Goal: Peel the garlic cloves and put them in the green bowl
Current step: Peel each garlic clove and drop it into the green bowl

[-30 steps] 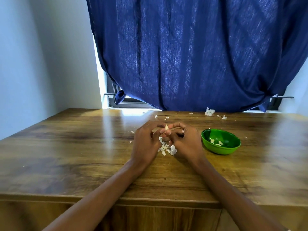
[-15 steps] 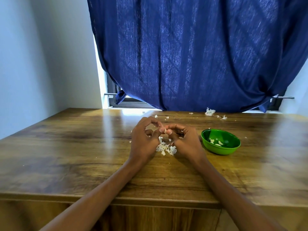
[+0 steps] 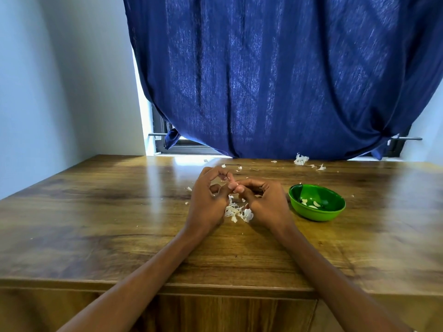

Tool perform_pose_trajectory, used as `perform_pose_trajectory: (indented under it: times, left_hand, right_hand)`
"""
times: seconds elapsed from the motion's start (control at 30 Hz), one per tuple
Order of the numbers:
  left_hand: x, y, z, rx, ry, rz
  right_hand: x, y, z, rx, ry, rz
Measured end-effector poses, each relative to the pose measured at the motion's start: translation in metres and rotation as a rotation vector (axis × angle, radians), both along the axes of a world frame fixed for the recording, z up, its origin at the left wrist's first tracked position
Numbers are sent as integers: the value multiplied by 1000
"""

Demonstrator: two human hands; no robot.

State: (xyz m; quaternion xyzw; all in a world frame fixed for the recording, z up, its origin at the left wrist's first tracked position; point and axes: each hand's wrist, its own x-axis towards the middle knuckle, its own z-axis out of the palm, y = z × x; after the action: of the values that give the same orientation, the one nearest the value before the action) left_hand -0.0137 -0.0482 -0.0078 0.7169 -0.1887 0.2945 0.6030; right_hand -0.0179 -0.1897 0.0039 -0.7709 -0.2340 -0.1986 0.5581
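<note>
Wooden table (image 3: 96,224) with glossy grain is filling the near and middle scene, light glaring off its far centre. Dark blue curtain (image 3: 275,80) is hanging behind the far edge, window frame (image 3: 165,142) peeking out at its lower left, pale wall (image 3: 60,80) running along the left. Green bowl (image 3: 317,202) is sitting on the table right of centre, just right of the hands, not touching them; a few pale peeled garlic cloves (image 3: 314,204) are lying in its bottom. Pile of white garlic skins (image 3: 236,212) is lying on the table between the two wrists. More skin scraps (image 3: 301,160) are lying at the far edge near the curtain, small flakes scattered around. Left hand (image 3: 209,200) and right hand (image 3: 265,202) are meeting at table centre, fingers of both curled in, thumb tips pressing together around something tiny, likely a clove; it is hidden by the fingers, so cannot tell for sure what they are pinching. Both forearms are reaching in from the near edge.
</note>
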Motion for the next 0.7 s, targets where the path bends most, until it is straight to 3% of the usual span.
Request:
perform_pose_trajectory:
  times: [0.47,0.7]
  left_hand:
    - [2,2,-4,142,-52,18]
    - [-1,0,-2,95,-20,-17]
  right_hand:
    - [1,-2,1,-3,75,56]
    - [3,-4,-1,-1,64,42]
